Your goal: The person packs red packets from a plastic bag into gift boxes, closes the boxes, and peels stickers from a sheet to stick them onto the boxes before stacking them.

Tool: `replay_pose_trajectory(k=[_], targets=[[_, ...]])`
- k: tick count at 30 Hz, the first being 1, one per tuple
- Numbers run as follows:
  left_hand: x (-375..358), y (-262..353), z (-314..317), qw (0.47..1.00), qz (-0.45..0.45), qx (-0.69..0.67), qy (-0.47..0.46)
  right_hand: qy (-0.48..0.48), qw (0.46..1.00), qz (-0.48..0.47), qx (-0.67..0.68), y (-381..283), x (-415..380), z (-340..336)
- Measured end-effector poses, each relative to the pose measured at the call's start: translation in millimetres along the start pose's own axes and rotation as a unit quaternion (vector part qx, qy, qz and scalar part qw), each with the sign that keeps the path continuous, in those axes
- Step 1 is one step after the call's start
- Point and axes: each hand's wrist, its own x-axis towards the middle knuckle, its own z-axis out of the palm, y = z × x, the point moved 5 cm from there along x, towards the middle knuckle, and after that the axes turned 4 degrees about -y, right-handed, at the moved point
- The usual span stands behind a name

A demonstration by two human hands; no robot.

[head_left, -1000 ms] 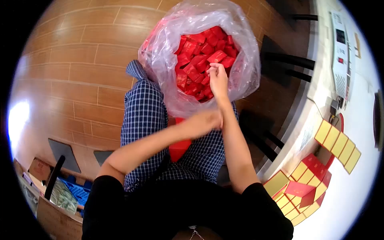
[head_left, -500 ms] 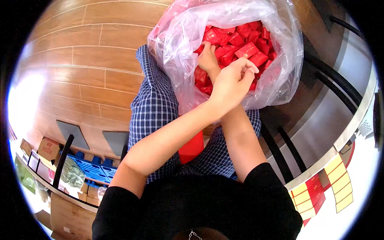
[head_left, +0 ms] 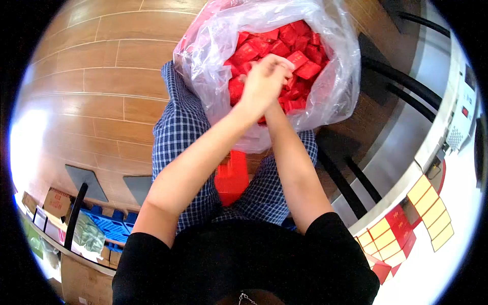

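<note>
A clear plastic bag stands open before me, filled with small shiny red packets. My left hand is over the packets with its fingers curled and a little blurred; what they hold, if anything, does not show. Close to its fingertips lies a red packet with pale lettering. My right forearm crosses under the left wrist into the bag. Most of my right hand is hidden behind the left one, so its grip cannot be seen.
A red object is between my legs. At right, black table legs stand beside the bag, and a white tabletop holds red and yellow boxes. A blue pallet and cardboard boxes are at lower left.
My left hand has shifted left over the packets, its fingers still curled. My right hand, seen among the packets before, is now mostly covered. The whole view has shifted slightly.
</note>
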Motion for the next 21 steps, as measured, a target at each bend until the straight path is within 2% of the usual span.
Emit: replay_pose_trajectory(k=[2,3,5,6,8,11,12,13,15,17,18,19,20,21], targets=[[0.1,11.0,-11.7,0.999,-0.009,-0.033,0.016,-0.004,0.98,0.103,0.172,38.4,-7.3,-30.8],[-6.1,22.8,-15.5,0.998,-0.044,-0.028,0.044,0.067,0.983,0.13,0.108,8.0,-29.9,-84.7],[-4.9,21.0,-26.6,0.996,-0.052,0.001,0.077,0.122,0.909,0.188,0.351,25.9,-54.7,-111.3],[-6.4,17.5,-29.4,0.994,-0.062,-0.011,0.094,0.133,0.911,0.185,0.345,26.6,-66.9,-124.5],[-8.9,5.6,-32.2,0.989,-0.099,-0.029,0.109,0.164,0.757,0.135,0.618,6.5,-91.0,-149.1],[-18.8,-5.8,-17.8,0.977,-0.191,-0.039,0.088,0.228,0.75,0.116,0.609,-18.1,-119.0,-166.8],[-21.7,-6.1,-10.0,0.975,-0.212,-0.044,0.046,0.241,0.75,0.104,0.607,-23.9,-123.3,-167.7],[-24.6,-4.8,-3.6,0.973,-0.222,-0.062,0.027,0.24,0.75,0.104,0.608,-32.0,-128.1,-169.4],[-17.7,12.9,5.8,0.974,-0.184,-0.107,-0.079,0.18,0.733,0.124,0.644,-50.4,-135.6,-169.8],[-8.5,30.4,-1.7,0.993,-0.025,0.056,-0.102,0.176,0.745,0.125,0.631,-55.9,-143.3,-174.0],[-10.2,35.7,-4.8,0.985,0.028,0.14,-0.101,0.184,0.847,0.113,0.485,-58.8,-146.6,-183.8],[-12.6,42.4,-4.4,0.966,0.082,0.223,-0.099,0.187,0.922,0.098,0.324,-67.2,-148.5,-194.0],[-18.6,39.5,-2.3,0.968,0.06,0.215,-0.112,0.203,0.949,0.095,0.223,-74.3,-151.8,-203.1],[-27.6,35.9,4.0,0.969,0.048,0.196,-0.139,0.205,0.948,0.093,0.224,-81.6,-154.4,-207.0]])
